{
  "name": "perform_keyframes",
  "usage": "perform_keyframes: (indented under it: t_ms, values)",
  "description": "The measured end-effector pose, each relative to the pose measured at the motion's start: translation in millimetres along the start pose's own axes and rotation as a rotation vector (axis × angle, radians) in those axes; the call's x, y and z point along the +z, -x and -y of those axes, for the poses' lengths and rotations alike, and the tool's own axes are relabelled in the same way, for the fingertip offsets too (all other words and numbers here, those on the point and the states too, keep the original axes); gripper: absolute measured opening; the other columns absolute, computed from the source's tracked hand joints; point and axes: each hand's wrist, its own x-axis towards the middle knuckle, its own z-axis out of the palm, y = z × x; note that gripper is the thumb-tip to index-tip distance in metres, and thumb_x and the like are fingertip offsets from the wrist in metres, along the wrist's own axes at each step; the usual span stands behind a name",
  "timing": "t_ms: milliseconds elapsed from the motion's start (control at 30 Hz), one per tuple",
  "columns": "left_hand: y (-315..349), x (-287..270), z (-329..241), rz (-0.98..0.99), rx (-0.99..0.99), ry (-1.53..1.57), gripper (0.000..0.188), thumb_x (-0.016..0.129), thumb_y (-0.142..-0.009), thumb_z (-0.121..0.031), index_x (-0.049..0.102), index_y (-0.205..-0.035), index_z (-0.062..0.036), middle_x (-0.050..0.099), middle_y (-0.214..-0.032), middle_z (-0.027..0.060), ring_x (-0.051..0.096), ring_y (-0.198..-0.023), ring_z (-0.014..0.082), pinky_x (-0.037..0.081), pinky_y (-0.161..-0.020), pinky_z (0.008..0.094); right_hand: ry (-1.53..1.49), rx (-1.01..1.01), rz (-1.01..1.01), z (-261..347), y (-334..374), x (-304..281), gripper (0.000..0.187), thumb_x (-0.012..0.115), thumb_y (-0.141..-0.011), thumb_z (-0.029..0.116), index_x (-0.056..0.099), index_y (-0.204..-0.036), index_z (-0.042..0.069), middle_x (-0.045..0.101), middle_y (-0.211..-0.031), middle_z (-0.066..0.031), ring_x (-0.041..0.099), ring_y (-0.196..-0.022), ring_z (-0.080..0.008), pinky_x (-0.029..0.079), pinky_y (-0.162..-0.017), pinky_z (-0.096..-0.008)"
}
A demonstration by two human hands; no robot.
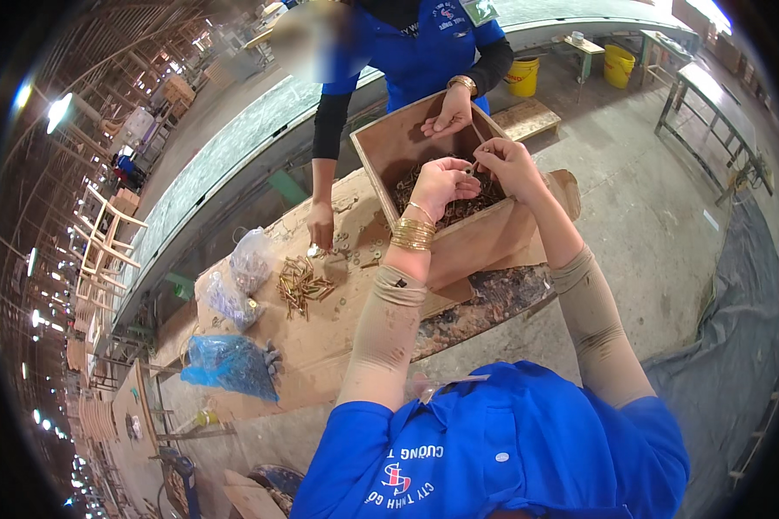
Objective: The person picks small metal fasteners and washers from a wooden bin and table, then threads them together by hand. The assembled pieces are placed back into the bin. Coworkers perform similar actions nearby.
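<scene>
Over a wooden box (485,244), my left hand (440,186) is turned palm up with its fingers curled in around something small. My right hand (511,169) meets it there, thumb and fingers pinched together at the left fingertips. What either hand grips is too small to name. Below them in the box lies a heap of small brownish metal hardware (459,208). A co-worker's open hand (452,112) hovers above the box's far side. The co-worker's other hand (321,227) reaches down to small pieces on the cardboard.
A pile of brass-coloured bolts (300,285) and scattered washers (342,245) lie on the cardboard-covered table (320,346). Clear plastic bags (249,264) and a blue bag (227,363) are at its left. Yellow buckets (522,78) and a metal table (718,99) stand beyond.
</scene>
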Motion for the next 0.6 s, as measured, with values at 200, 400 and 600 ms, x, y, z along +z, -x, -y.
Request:
perform_keyframes:
  t_ms: [200,400,600]
  values:
    - [-0.2,-0.1,-0.7,0.065,-0.025,-0.024,0.014,0.045,-0.081,0.0,0.052,-0.093,0.0038,0.06,-0.078,0.0141,0.062,-0.065,0.0202,0.052,-0.06,0.028,0.177,-0.076,0.067,3.2,4.1,6.2,0.018,0.06,-0.074,0.016,0.061,-0.077,-0.001,0.06,-0.064,-0.0065,0.053,-0.058,-0.0082,0.042,-0.053,-0.023]
    - [3.0,-6.1,3.0,0.018,-0.083,-0.029,0.015,0.045,-0.079,0.001,0.053,-0.09,0.0048,0.06,-0.074,0.0138,0.061,-0.064,0.0189,0.053,-0.06,0.0287,0.169,-0.111,0.056,4.3,4.4,14.3,0.016,0.057,-0.078,0.013,0.059,-0.08,-0.002,0.056,-0.064,-0.0006,0.049,-0.06,-0.0054,0.041,-0.055,-0.0207]
    - [-7.2,-11.5,13.2,0.028,-0.117,-0.008,0.012,0.044,-0.075,0.004,0.047,-0.086,0.0019,0.053,-0.062,0.0121,0.053,-0.05,0.017,0.044,-0.042,0.0261,0.183,-0.102,-0.132,-2.4,2.4,8.0,0.017,0.057,-0.08,0.016,0.061,-0.081,0.0,0.053,-0.061,0.0001,0.048,-0.058,-0.0061,0.039,-0.054,-0.0212]
